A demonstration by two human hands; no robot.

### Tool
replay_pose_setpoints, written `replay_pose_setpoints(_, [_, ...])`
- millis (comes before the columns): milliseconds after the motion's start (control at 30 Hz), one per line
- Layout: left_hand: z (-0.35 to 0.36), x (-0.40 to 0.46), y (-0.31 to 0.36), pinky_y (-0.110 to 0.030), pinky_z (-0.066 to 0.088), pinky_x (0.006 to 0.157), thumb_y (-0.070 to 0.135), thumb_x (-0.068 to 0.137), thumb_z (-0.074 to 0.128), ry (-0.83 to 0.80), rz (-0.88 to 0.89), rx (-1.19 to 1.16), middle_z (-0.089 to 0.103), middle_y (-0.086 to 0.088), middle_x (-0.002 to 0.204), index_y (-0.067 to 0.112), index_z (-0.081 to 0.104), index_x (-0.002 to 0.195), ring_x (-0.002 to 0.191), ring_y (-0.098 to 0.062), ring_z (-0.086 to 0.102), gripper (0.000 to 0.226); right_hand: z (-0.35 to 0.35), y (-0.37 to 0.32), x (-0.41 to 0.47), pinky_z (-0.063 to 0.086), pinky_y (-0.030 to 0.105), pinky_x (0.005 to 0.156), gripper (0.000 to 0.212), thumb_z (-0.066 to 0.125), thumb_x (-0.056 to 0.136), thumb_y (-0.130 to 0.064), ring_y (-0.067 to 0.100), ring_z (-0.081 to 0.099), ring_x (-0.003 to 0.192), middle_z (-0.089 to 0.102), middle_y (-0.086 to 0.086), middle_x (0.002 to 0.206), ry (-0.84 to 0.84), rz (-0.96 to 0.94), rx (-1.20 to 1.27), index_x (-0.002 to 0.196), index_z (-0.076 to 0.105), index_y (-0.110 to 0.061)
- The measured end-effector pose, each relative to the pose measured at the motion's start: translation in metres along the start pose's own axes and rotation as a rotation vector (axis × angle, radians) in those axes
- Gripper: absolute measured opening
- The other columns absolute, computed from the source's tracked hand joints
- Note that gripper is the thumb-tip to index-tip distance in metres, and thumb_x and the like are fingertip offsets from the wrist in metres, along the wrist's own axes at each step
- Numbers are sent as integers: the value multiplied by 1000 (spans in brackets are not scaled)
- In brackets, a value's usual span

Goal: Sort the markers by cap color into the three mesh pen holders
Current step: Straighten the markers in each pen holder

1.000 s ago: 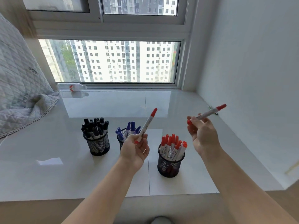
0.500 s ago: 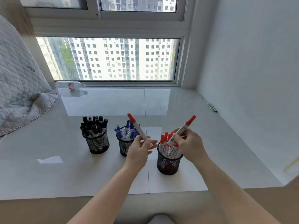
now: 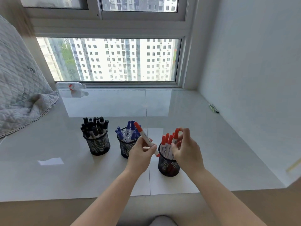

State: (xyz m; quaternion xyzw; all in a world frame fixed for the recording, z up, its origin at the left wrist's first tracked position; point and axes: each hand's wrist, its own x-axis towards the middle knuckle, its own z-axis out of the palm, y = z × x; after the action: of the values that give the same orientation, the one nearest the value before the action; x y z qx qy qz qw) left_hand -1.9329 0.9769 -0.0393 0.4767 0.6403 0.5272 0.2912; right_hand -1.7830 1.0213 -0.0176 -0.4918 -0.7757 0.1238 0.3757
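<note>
While the right hand (image 3: 187, 149) covers much of the red-cap holder (image 3: 168, 165), its palm hides the near rim and the bodies of several red-capped markers (image 3: 166, 141) standing inside, so their count is unclear. That holder serves as the landmark, standing on the white tabletop (image 3: 203, 144). The right hand's grip is closed in a pinch: thumb and forefinger meet on the cap of one red marker (image 3: 175, 136) that stands upright in the holder, its lower body out of sight behind the fingers. Just left of the holder, the left hand (image 3: 141, 154) grasps another red-capped marker (image 3: 145, 137) by the lower half of its white barrel, fingers curled round it; the marker tilts with its cap up and away from the holder, and its lower tip nearly touches the holder's rim. Print on the barrels is too small to read. Next to the left stands the blue-cap holder (image 3: 126, 149), partly hidden by the left hand, and farthest left the black-cap holder (image 3: 98, 145). Well behind and right of the landmark, small dark objects (image 3: 214, 108) lie by the wall, hard to identify.
</note>
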Motion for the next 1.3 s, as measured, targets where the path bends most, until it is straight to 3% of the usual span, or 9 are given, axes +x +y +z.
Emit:
replay_pose_setpoints(167, [-1,2,-1,-13,43,69,24,84,66,6,-6,-2,63,13,86,25,50,95,77,0,59,20,0,0,-1,35,12,47,48,62,79,-4,15,53,54,53,-5,74,24,-39,-19,122,42,-14])
replay_pose_setpoints(267, [1,3,-2,-26,50,78,26,86,62,21,-1,5,64,8,87,23,53,97,84,-8,62,14,1,0,-3,28,12,45,35,60,82,-6,15,48,54,54,-4,73,-7,-88,-76,113,48,-13])
replay_pose_setpoints(433, [2,1,3,-17,50,55,28,94,50,-1,-57,-157,70,0,92,25,49,90,77,-3,68,5,4,5,-2,44,27,59,25,59,86,-12,21,57,70,64,5,83,-6,-89,-108,110,57,-13])
replay_pose_setpoints(533, [2,2,7,-22,50,59,32,97,40,46,-82,-229,69,3,87,21,50,89,73,-2,68,17,5,8,-4,50,29,72,21,59,86,-13,22,63,85,69,7,94,-55,-107,-130,106,66,-11])
replay_pose_setpoints(700, [1,8,8,-19,52,60,30,94,48,121,-21,-153,64,2,89,22,58,87,90,-14,64,15,-1,10,-3,51,32,67,14,66,81,-9,25,60,83,69,4,85,-40,-184,-167,94,72,-8])
replay_pose_setpoints(833, [6,9,12,-17,48,65,24,89,58,127,39,-99,63,11,83,31,51,86,77,-3,63,11,-5,17,-4,44,23,66,11,67,81,-8,22,56,81,61,5,81,8,-159,-135,90,73,-7])
replay_pose_setpoints(967, [13,8,14,-11,50,59,18,81,68,106,122,-56,60,10,95,34,28,127,62,5,63,63,-7,22,-12,42,23,65,8,69,79,-6,23,58,77,62,5,79,22,-152,-61,87,71,-7])
replay_pose_setpoints(1067, [18,7,15,-13,53,61,17,79,71,86,176,-11,61,10,99,54,6,133,60,-1,66,92,-9,27,-16,49,30,64,7,69,80,-9,21,61,72,62,4,81,48,-100,36,86,68,-8])
replay_pose_setpoints(1300, [23,7,17,-11,48,53,23,84,65,77,226,126,59,9,98,35,33,126,61,0,65,54,-10,36,-21,45,11,63,6,67,82,-12,8,61,66,64,-2,76,77,72,212,80,66,-17])
